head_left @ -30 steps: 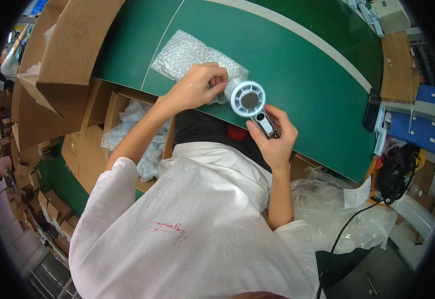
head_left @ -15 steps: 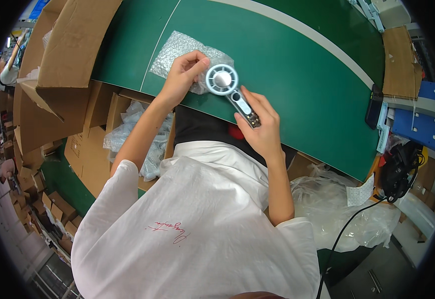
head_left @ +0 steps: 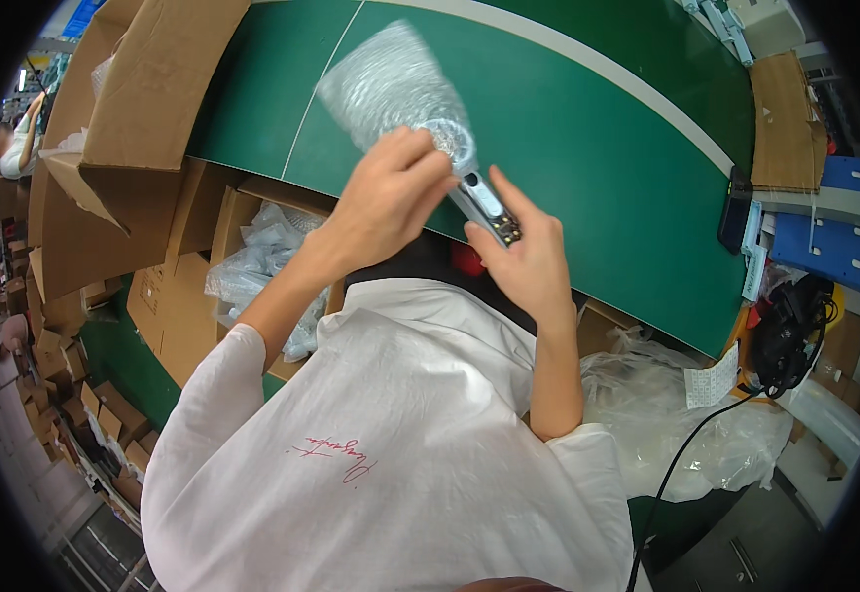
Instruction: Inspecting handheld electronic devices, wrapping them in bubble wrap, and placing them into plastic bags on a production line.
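Observation:
My right hand (head_left: pixel 529 242) is closed around the handle of a small handheld fan (head_left: pixel 487 202), which has a round light-blue head and a grey handle with bare electronic parts at its lower end. A clear bubble-wrap bag (head_left: pixel 386 84) covers the fan's head, which shows through the plastic. My left hand (head_left: pixel 395 192) pinches the mouth of the bag beside the head, fingers pressed together. The bag's far end points away from me over the green table (head_left: pixel 588 197). The handle sticks out of the bag toward my right palm.
At the left stands a large cardboard box (head_left: pixel 149 89). Below the table edge, another box holds bubble-wrap bags (head_left: pixel 262 257). Clear plastic bags (head_left: pixel 647 414) lie at the lower right, near a black cable (head_left: pixel 681 454). A dark phone-like slab (head_left: pixel 736 212) rests at the table's right edge.
The bubble-wrap bag has risen off the table and now covers the fan's head. My left hand has moved right and closer to the fan; my right hand has barely moved.

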A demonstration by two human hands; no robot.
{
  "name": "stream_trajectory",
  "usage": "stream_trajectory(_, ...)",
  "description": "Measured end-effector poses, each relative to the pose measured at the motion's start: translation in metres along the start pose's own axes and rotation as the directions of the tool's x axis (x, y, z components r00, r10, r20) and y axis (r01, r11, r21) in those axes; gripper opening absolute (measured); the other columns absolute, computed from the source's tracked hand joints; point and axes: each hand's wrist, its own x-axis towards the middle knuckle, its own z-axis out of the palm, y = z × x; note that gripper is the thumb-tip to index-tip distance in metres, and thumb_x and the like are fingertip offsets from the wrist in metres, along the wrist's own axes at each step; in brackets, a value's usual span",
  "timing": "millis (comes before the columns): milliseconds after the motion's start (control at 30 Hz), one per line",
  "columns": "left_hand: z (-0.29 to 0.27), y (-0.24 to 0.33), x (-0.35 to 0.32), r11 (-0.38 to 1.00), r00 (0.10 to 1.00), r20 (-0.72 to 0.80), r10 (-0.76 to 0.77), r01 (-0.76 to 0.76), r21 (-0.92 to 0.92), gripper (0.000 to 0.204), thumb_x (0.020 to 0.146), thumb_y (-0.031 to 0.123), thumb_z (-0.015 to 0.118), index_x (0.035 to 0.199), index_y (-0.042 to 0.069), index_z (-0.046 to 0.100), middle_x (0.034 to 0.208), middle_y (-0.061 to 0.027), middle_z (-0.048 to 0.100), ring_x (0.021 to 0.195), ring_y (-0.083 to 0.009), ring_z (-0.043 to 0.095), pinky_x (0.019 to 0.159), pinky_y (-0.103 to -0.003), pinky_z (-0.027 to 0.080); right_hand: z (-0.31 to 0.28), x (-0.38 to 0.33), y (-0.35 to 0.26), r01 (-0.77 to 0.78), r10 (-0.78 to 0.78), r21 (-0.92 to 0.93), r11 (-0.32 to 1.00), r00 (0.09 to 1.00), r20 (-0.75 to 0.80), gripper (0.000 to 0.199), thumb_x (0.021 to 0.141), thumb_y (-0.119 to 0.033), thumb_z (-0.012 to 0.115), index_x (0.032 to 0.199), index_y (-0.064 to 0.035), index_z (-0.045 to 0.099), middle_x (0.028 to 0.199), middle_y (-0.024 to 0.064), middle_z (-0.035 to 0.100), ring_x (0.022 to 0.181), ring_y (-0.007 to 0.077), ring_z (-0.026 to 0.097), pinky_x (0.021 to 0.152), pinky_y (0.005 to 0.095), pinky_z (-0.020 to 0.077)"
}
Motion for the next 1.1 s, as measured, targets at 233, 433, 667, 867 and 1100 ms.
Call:
stream_trajectory(233, 0.009, 0.025, -0.017, 0.987, 0.992, -0.085, -0.095, 0.083, -0.141, 0.011, 0.088, 0.006, 0.066, 0.085, 0.005, 0.055, 0.085, -0.0063, 0.047, 0.075, -0.0234, 0.045, 0.072, -0.033, 0.041, -0.003, -0.014, -0.001, -0.29, 0.247, 0.918, 0.269, 0.942, 0.226, 0.053, 0.093, -0.01, 0.058, 0.142, 0.0033, 0.043, 0.109, 0.021, 0.065, 0.072, 0.0217, 0.065, 0.05, 0.025, 0.0513)
stream_trajectory(433, -0.016, 0.045, -0.018, 0.866, 0.975, -0.094, -0.199, 0.13, -0.482, 0.009, 0.092, 0.005, 0.063, 0.085, 0.004, 0.058, 0.085, -0.0051, 0.049, 0.07, -0.0168, 0.044, 0.064, -0.027, 0.039, -0.008, -0.031, -0.022, -0.178, 0.058, 0.787, 0.591, 0.982, 0.178, 0.068, 0.097, -0.036, 0.06, 0.142, 0.0095, 0.037, 0.118, 0.0213, 0.062, 0.072, 0.0157, 0.061, 0.045, 0.0214, 0.0477)
stream_trajectory(667, -0.077, 0.04, -0.043, 0.667, 0.878, -0.159, -0.451, 0.213, -0.714, 0.016, 0.096, 0.008, 0.061, 0.082, 0.005, 0.057, 0.079, 0.0001, 0.049, 0.064, -0.0093, 0.038, 0.059, -0.023, 0.035, -0.016, -0.025, -0.073, -0.035, -0.203, 0.704, 0.71, 0.946, 0.252, 0.071, 0.084, -0.024, 0.079, 0.139, 0.0089, 0.047, 0.125, 0.023, 0.065, 0.089, 0.0167, 0.068, 0.06, 0.023, 0.0528)
stream_trajectory(867, -0.123, 0.032, -0.103, 0.511, 0.718, -0.105, -0.688, 0.377, -0.772, 0.02, 0.099, 0.016, 0.061, 0.082, 0.006, 0.059, 0.08, 0.0043, 0.053, 0.068, -0.0037, 0.041, 0.061, -0.018, 0.032, 0.002, 0.011, -0.113, 0.163, -0.202, 0.124, 0.979, 0.863, 0.463, 0.072, 0.069, -0.013, 0.088, 0.131, 0.0054, 0.057, 0.114, 0.0181, 0.071, 0.084, 0.0181, 0.07, 0.064, 0.0221, 0.0543)
stream_trajectory(1100, -0.143, 0.009, -0.173, 0.554, 0.523, -0.285, -0.803, 0.478, -0.682, 0.02, 0.102, 0.022, 0.058, 0.086, 0.009, 0.058, 0.079, 0.0048, 0.052, 0.07, -0.0031, 0.041, 0.064, -0.018, 0.034, 0.057, 0.031, -0.118, 0.198, -0.451, 0.523, 0.829, 0.789, 0.417, 0.06, 0.069, -0.001, 0.084, 0.125, 0.0012, 0.062, 0.111, 0.0167, 0.073, 0.084, 0.0201, 0.072, 0.064, 0.0217, 0.0533)
